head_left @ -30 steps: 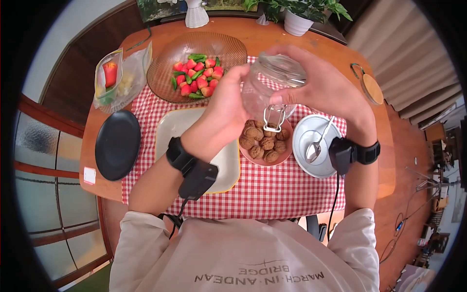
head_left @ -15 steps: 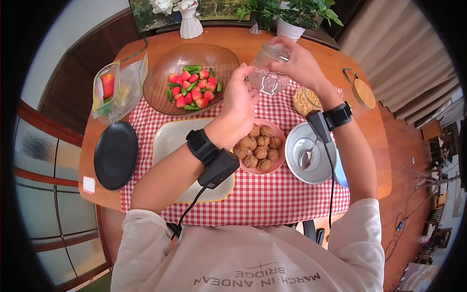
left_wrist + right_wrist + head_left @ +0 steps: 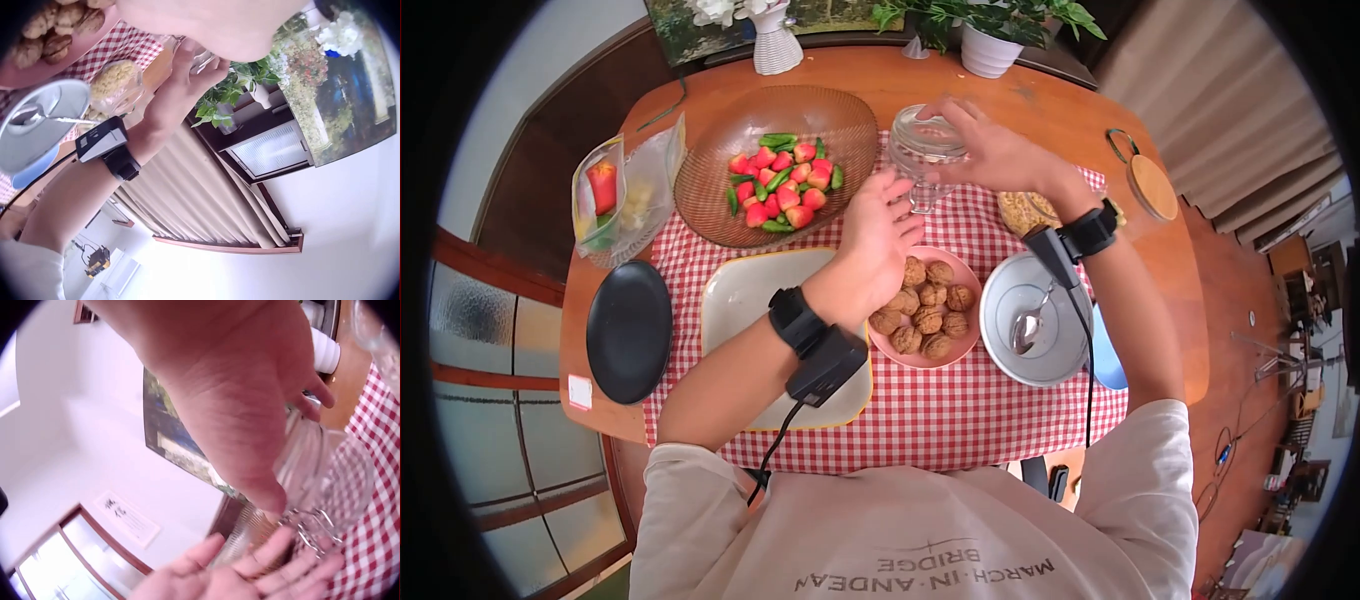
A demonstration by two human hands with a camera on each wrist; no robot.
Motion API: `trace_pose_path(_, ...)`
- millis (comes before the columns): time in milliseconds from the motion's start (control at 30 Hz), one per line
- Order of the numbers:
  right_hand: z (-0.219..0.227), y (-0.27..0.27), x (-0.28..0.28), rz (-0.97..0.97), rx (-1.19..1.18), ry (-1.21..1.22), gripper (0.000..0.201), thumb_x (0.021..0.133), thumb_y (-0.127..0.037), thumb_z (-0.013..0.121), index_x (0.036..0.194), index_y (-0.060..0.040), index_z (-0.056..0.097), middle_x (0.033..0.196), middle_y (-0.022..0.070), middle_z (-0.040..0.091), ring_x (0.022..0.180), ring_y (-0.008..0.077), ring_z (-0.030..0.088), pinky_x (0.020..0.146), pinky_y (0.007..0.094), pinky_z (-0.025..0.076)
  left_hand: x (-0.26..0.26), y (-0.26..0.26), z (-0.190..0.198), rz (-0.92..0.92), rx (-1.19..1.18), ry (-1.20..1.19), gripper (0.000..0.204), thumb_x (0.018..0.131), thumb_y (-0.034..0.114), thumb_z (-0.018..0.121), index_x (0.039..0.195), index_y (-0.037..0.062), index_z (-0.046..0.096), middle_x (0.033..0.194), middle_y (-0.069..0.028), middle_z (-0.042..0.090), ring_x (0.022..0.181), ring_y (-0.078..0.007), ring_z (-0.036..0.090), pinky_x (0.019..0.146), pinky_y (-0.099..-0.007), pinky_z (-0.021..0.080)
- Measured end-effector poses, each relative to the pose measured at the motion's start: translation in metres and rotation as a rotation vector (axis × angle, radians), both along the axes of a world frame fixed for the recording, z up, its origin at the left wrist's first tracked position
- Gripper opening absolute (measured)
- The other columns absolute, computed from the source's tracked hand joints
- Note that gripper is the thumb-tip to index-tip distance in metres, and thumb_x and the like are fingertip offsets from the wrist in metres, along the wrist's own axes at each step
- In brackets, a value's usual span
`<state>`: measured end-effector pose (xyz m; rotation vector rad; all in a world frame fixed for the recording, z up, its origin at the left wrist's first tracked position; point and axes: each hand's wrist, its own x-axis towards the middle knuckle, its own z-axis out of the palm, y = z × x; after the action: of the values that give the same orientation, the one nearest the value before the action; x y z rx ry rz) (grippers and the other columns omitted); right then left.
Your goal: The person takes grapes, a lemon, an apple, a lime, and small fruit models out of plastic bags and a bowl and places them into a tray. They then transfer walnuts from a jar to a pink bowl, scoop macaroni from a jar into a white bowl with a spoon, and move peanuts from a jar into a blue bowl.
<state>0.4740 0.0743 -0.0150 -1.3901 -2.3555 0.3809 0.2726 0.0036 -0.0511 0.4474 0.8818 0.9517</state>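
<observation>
A clear glass jar (image 3: 922, 148) with a glass lid and wire clasp stands upright on the checked cloth, beyond the walnuts. My right hand (image 3: 1005, 155) grips it around the lid, thumb on the near side and fingers on the far side. In the right wrist view the wire clasp (image 3: 315, 528) hangs on the jar's side below my thumb. My left hand (image 3: 872, 245) is beside the jar, palm turned up and fingers extended, their tips right by the clasp. Below the left hand is a pink bowl of walnuts (image 3: 930, 318).
A ribbed glass bowl (image 3: 700, 190) holds red fruit and green peppers. Around the cloth are a white tray (image 3: 725, 290), a black plate (image 3: 629, 332), a metal bowl (image 3: 1010, 350) with a spoon (image 3: 1026, 330), a jar of yellow bits (image 3: 1028, 212), and plastic bags (image 3: 645, 200).
The jar was held up and tilted over the walnuts; it has moved away from me and down onto the cloth, upright. My left hand has come off its side.
</observation>
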Motion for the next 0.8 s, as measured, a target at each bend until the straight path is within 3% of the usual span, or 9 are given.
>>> trace_pose_path(100,0.026,-0.009,0.035,0.111,-0.062,-0.058,0.07,0.088,-0.042,0.076,0.144,-0.0107,0.048,0.144,0.0244,0.052,0.13,0.0402,0.055,0.108,0.0461,0.045,-0.001,-0.02,0.016,0.112,-0.095,0.039,0.051,0.1,0.038,0.052,0.136,0.0018,0.047,0.139,-0.0183,0.043,0.125,-0.0323,0.045,0.107,-0.0442,0.037)
trace_pose_path(133,0.038,-0.017,0.045,0.004,-0.137,-0.163,0.071,0.089,-0.044,0.074,0.146,-0.0108,0.047,0.145,0.0229,0.052,0.13,0.0404,0.055,0.109,0.046,0.045,-0.001,-0.027,0.023,0.163,-0.168,0.079,0.041,0.097,0.034,0.056,0.125,0.0047,0.051,0.129,-0.0136,0.048,0.117,-0.0275,0.048,0.099,-0.0413,0.041)
trace_pose_path(167,0.047,-0.025,0.051,-0.103,-0.211,-0.268,0.073,0.091,-0.046,0.073,0.149,-0.011,0.045,0.146,0.0213,0.053,0.131,0.0406,0.055,0.11,0.0459,0.044,0.001,-0.032,0.027,0.217,-0.177,0.06,0.025,0.093,0.029,0.06,0.108,0.0103,0.052,0.107,-0.0066,0.05,0.097,-0.0202,0.05,0.084,-0.0358,0.041)
trace_pose_path(200,0.053,-0.033,0.053,-0.107,-0.213,-0.268,0.073,0.091,-0.046,0.073,0.149,-0.011,0.045,0.146,0.0213,0.053,0.131,0.0406,0.055,0.11,0.0459,0.044,0.0,-0.034,0.026,0.213,-0.177,0.06,0.025,0.093,0.029,0.06,0.108,0.0103,0.052,0.107,-0.0066,0.05,0.097,-0.0202,0.05,0.084,-0.0358,0.041)
trace_pose_path(267,0.06,-0.046,0.057,-0.278,-0.377,-0.541,0.066,0.094,-0.042,0.067,0.148,-0.0102,0.046,0.142,0.0208,0.057,0.13,0.0396,0.056,0.109,0.0455,0.044,-0.004,-0.036,0.028,0.024,-0.074,-0.097,0.023,0.094,0.028,0.059,0.107,0.0095,0.054,0.099,-0.0058,0.055,0.088,-0.0206,0.054,0.083,-0.0339,0.043)
trace_pose_path(300,0.053,-0.048,0.067,-0.241,-0.349,-0.549,0.057,0.097,-0.033,0.061,0.149,-0.0131,0.047,0.135,0.0211,0.063,0.127,0.0393,0.058,0.108,0.046,0.045,0.0,-0.035,0.031,-0.05,-0.065,-0.111,0.021,0.095,0.027,0.059,0.104,0.0087,0.056,0.093,-0.0046,0.057,0.082,-0.0202,0.056,0.08,-0.0329,0.044)
trace_pose_path(433,0.024,-0.045,0.088,-0.277,-0.359,-0.508,0.049,0.095,-0.02,0.057,0.144,-0.0158,0.054,0.126,0.0204,0.067,0.119,0.0379,0.063,0.101,0.0467,0.049,0.014,-0.023,0.019,-0.333,0.019,-0.166,0.023,0.096,0.026,0.058,0.108,0.0053,0.058,0.097,-0.0077,0.062,0.088,-0.0203,0.061,0.082,-0.0342,0.047)
trace_pose_path(600,-0.002,-0.033,0.094,-0.327,-0.078,-0.508,0.032,0.093,-0.014,0.056,0.121,-0.0155,0.072,0.105,0.0167,0.075,0.098,0.0355,0.071,0.084,0.0468,0.056,0.043,-0.01,0.005,-0.449,0.064,-0.137,0.025,0.098,0.026,0.059,0.112,0.0051,0.059,0.103,-0.01,0.065,0.093,-0.0218,0.063,0.086,-0.0325,0.049)
trace_pose_path(800,0.049,-0.046,0.076,-0.341,0.103,-0.474,0.032,0.092,-0.016,0.057,0.121,-0.0168,0.072,0.097,0.0178,0.075,0.089,0.0368,0.071,0.08,0.0477,0.056,0.058,-0.008,0.011,-0.425,0.191,0.016,0.041,0.098,0.038,0.063,0.122,0.007,0.055,0.122,-0.0115,0.059,0.105,-0.0224,0.059,0.089,-0.0364,0.049)
